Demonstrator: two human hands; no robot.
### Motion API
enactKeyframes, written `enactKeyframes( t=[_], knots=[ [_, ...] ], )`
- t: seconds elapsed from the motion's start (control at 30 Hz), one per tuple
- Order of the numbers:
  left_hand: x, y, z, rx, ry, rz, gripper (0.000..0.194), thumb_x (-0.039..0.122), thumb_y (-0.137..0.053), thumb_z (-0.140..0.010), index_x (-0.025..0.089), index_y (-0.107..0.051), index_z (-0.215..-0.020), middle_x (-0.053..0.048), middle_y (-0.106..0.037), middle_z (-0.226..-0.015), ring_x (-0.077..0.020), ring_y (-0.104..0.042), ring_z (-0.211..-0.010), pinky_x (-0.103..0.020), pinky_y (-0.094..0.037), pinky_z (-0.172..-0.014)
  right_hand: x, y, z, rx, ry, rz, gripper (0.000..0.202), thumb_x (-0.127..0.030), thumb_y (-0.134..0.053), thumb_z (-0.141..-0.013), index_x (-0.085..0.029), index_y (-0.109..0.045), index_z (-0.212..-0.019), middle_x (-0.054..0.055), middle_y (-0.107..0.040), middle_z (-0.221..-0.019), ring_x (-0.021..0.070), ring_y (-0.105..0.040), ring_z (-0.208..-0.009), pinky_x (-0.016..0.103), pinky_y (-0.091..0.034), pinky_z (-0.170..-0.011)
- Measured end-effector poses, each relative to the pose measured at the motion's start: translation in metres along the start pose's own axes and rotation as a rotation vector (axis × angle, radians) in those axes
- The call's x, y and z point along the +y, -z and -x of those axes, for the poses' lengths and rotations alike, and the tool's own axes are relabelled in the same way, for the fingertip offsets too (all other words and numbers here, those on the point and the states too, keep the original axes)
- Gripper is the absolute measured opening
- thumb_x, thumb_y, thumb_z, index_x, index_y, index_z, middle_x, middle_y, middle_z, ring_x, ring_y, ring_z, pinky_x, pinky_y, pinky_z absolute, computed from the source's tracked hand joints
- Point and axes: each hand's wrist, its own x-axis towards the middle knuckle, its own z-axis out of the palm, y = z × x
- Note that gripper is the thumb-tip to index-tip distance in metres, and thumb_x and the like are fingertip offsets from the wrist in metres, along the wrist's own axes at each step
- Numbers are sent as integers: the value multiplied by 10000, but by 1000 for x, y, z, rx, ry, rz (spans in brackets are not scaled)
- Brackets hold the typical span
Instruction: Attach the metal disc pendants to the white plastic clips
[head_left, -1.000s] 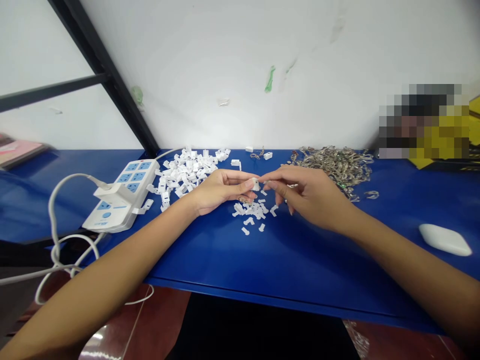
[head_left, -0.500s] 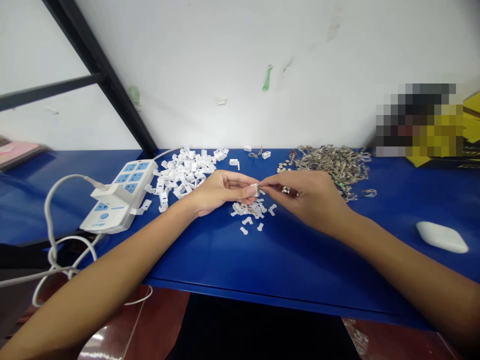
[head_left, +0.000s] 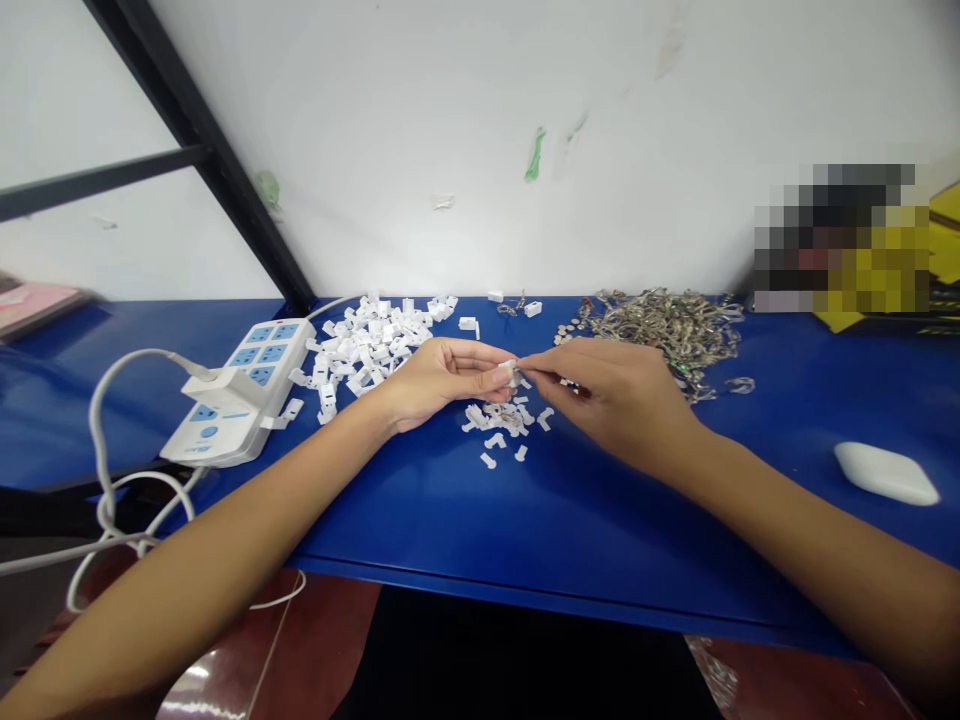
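Between the thumb and fingers of my left hand (head_left: 442, 383) is a small white plastic housing (head_left: 511, 374). My right hand (head_left: 619, 390) meets it from the right, thumb and forefinger closed at its edge; whatever they pinch is too small to make out. Just below the hands lies a little heap of flat white plastic pieces (head_left: 506, 418), a few of them scattered toward me. Behind my left hand spreads a pile of similar white housings (head_left: 375, 338). Beyond my right hand is a tangled pile of metallic-looking wired parts (head_left: 667, 325).
A white power strip (head_left: 244, 390) with a plugged-in adapter and looping white cable (head_left: 105, 440) stands at left. A white rounded case (head_left: 886, 473) lies at right. Small round discs (head_left: 566, 332) sit beside the wired pile. A black frame post (head_left: 202, 140) rises at the back left.
The white housing has turned slightly in my left fingers, and my right fingertips have shifted a little on it. The piles look the same.
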Motion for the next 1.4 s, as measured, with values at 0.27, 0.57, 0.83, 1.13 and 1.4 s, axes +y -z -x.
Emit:
enactKeyframes(
  t=[0.27, 0.57, 0.83, 1.13, 1.4],
  knots=[
    [0, 0, 0, 21, -23, -46, 362, 335, -875, -801, 164, -808, -1113, -111, -807, -973, -178, -755, -872, -351, -602, -897, 2, 1, 2, -8, 95, 102, 211, -160, -534, -1006, -198, -731, -1069, 56, -782, -966, 200, -721, -878, 329, -543, -742],
    [6, -3, 3, 63, -113, -127, 335, 363, -871, -807, 156, -819, -1066, -88, -799, -857, -173, -746, -801, -326, -613, -820, -3, 2, 0, -19, 107, 204, 219, -178, -516, -1015, -190, -729, -966, 61, -772, -907, 196, -692, -808, 331, -504, -671],
    [7, -6, 5, 65, -82, -189, 326, 349, -895, -763, 179, -826, -1032, -112, -814, -1000, -225, -767, -935, -367, -610, -883, -6, 3, -1, -3, 129, 215, 190, -137, -530, -993, -199, -707, -1022, 55, -759, -916, 193, -679, -822, 325, -491, -659],
    [-2, -6, 0, 94, -68, -104, 349, 371, -870, -799, 192, -813, -1093, -112, -811, -1052, -213, -765, -950, -359, -604, -898, -4, 4, 1, -66, 61, 148, 249, -117, -492, -1013, -198, -708, -1106, 79, -749, -1052, 192, -683, -883, 315, -497, -662],
    [6, -9, 5, 97, -60, -124, 318, 349, -883, -784, 167, -821, -1037, -118, -815, -998, -218, -767, -922, -391, -604, -897, -3, 5, 3, -48, 46, 21, 254, -145, -495, -1031, -251, -702, -1133, 41, -778, -1019, 179, -708, -894, 326, -529, -734]
  ],
)
